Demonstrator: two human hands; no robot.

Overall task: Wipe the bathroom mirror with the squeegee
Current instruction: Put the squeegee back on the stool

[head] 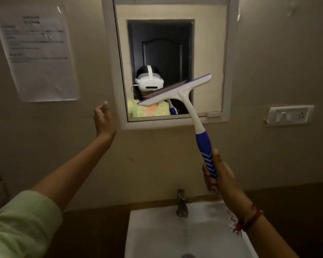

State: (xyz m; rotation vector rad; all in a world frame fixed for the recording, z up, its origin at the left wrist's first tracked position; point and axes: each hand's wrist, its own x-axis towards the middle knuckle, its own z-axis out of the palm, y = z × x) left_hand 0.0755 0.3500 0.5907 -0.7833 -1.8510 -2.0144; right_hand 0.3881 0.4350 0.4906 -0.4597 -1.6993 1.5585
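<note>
Two bare hands up: right hand [219,178] wrapped tight round blue-striped handle of white plastic squeegee [177,91], blade tilted across lower half of white-framed wall mirror [171,58]; contact w/ glass unclear. Left hand [103,117] raised near mirror's lower-left corner, fingers loosely curled, holding nothing. White sink [153,229] below.
</note>
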